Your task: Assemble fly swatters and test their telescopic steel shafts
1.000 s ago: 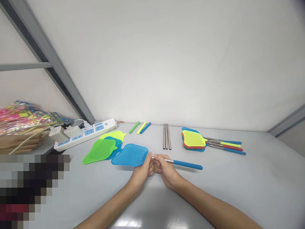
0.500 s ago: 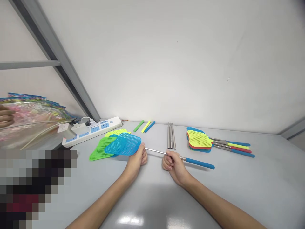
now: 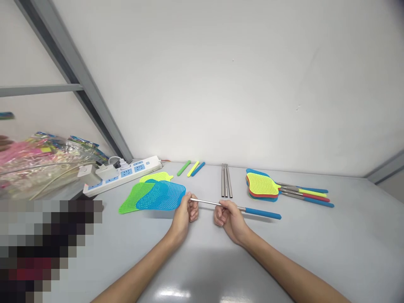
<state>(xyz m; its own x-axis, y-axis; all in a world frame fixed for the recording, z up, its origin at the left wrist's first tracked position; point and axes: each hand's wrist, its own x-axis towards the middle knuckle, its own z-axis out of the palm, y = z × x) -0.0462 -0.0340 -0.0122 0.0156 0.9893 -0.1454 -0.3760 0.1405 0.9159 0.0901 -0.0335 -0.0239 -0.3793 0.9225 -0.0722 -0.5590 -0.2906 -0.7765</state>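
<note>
My left hand is closed in a pinch where the blue mesh fly swatter head meets its thin metal rod. My right hand is wrapped round the rod farther right, and the blue handle grip sticks out beyond it. A green swatter head lies partly under the blue one, with a yellow swatter head behind them. Near the wall lie a green grip, a yellow grip and a blue grip. Three metal tubes lie beyond my right hand.
At the right lies a stack of fly swatters, handles pointing right. A white power strip with plugs and cables stands at the left. Beyond it are clear plastic bags and part of another person's hand. A wall closes off the back.
The blue swatter head has turned and dropped slightly, and my left hand has shifted a little right. My right hand keeps its hold. At far left, the plastic bags have moved.
</note>
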